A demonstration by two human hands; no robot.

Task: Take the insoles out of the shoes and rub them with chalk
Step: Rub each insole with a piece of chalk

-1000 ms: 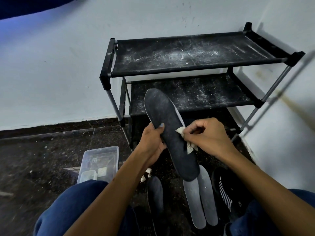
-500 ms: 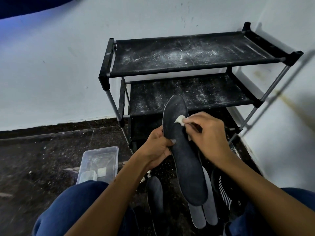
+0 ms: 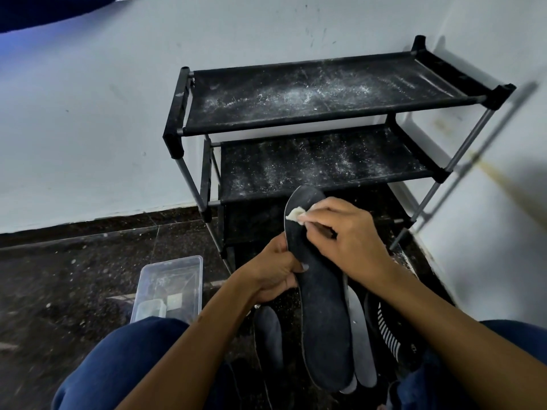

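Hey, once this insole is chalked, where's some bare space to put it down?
Both tiers of the shoe rack are bare apart from white dust. The dark floor left of the clear plastic box is open too. It is crowded between the knees: grey insoles, a dark insole and a striped shoe lie there.

Left hand (image 3: 273, 272) clamped with thumb over fingers, right hand (image 3: 344, 235) just above it, fingertips (image 3: 307, 216) pinched, both forearms bare
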